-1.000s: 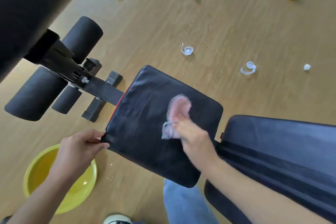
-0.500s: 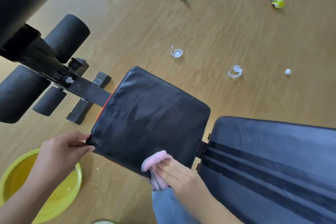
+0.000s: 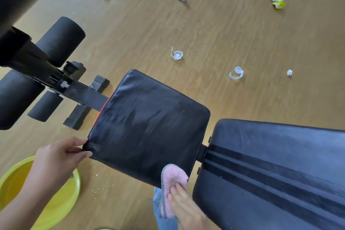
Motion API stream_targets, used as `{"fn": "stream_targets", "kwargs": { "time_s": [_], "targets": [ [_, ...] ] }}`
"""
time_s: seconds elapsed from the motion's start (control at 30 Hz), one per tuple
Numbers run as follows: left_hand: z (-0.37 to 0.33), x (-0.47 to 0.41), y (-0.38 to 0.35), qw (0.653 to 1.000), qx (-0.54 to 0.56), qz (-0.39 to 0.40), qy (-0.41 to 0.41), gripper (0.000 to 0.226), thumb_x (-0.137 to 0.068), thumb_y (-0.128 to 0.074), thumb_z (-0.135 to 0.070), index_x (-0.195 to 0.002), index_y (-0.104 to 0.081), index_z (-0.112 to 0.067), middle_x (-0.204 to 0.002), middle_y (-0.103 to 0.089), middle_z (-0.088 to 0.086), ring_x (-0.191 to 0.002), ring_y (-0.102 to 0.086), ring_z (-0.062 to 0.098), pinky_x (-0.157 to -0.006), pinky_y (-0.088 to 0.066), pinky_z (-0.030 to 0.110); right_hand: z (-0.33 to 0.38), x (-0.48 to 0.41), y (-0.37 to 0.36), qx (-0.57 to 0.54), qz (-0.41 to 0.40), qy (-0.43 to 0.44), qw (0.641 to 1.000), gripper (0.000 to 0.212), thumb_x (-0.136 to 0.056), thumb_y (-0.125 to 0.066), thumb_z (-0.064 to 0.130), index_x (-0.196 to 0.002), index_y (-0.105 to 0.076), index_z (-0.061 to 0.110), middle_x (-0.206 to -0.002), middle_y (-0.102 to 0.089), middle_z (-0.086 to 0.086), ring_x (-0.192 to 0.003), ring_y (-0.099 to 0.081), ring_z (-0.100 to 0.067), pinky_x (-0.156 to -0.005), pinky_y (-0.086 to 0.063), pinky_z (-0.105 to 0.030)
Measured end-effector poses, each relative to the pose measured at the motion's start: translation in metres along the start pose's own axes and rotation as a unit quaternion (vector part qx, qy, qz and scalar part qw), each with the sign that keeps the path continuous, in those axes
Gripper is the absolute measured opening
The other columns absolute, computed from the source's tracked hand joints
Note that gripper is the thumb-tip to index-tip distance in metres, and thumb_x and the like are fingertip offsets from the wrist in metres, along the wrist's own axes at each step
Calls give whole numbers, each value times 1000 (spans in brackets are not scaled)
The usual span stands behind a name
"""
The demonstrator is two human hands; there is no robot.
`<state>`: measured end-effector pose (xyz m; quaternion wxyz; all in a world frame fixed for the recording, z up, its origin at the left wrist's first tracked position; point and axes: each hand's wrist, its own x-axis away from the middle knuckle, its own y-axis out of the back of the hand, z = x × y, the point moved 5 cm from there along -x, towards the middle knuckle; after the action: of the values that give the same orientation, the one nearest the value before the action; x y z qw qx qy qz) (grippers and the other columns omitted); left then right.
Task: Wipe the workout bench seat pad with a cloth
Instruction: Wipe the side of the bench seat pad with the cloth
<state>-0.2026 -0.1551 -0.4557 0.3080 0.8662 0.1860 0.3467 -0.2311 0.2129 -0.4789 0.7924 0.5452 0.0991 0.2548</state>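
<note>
Wood floor (image 3: 224,33) is littered; right hand (image 3: 186,209), fingers flat, is pressing the cloth (image 3: 172,177) at the near corner of the pad (image 3: 149,123), down from mid-pad; left hand (image 3: 57,157) is still pinching its front corner.

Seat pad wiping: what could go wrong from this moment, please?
1. The cloth under the right hand sits at the seat pad's near corner, partly over the edge; the next stroke could slip off into the gap beside the back pad.
2. The left hand pinches only one corner, so it may steady the pad weakly.
3. The yellow basin lies on the floor beneath the left arm; it could be knocked.
</note>
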Motion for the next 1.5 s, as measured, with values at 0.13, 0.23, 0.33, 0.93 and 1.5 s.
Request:
{"fn": "stream_targets", "kwargs": {
  "time_s": [0.13,0.23,0.33,0.93,1.5],
  "targets": [
    [0,2,0,1000,4,0,15,28,-72,-86,-16,-89,-72,-32,-73,-75,-11,-64,-68,16,-55,-44,-1,-39,-92,45,-114,-92,-185,972,49,-92,-54,-7,-128,-67,24,-132,-60,1,-126,-54,-8,-105,-40,-18],
    [2,3,1,1000,7,-6,14,26,-70,-87,-16,-88,-73,-29,-74,-77,-6,-74,-70,10,-58,-44,1,-16,-140,51,-155,-157,-286,933,49,-88,-65,-6,-127,-69,23,-136,-62,0,-129,-57,-19,-109,-45,-32],
    [5,4,2,999,25,-12,23,25,-69,-88,-15,-89,-77,-25,-73,-77,-9,-73,-71,5,-62,-48,13,100,-130,-1,-102,-20,66,992,45,-90,-60,-6,-132,-65,9,-143,-58,-1,-138,-51,-16,-115,-40,-32],
    [3,-3,16,987,116,23,108,31,-80,-79,-30,-110,-71,-35,-102,-75,-15,-90,-71,0,-84,-56,27,180,-310,-9,180,284,384,860,21,-93,-60,16,-111,-71,16,-127,-66,-8,-134,-50,-24,-99,-48,-37],
    [-18,-12,-4,998,-9,31,62,23,-80,-80,-17,-90,-70,-35,-85,-74,-10,-84,-65,13,-76,-49,30,10,-329,63,-82,286,-141,944,24,-99,-51,17,-77,-58,17,-75,-58,-4,-68,-50,-21,-67,-45,-22]
  ]
}}
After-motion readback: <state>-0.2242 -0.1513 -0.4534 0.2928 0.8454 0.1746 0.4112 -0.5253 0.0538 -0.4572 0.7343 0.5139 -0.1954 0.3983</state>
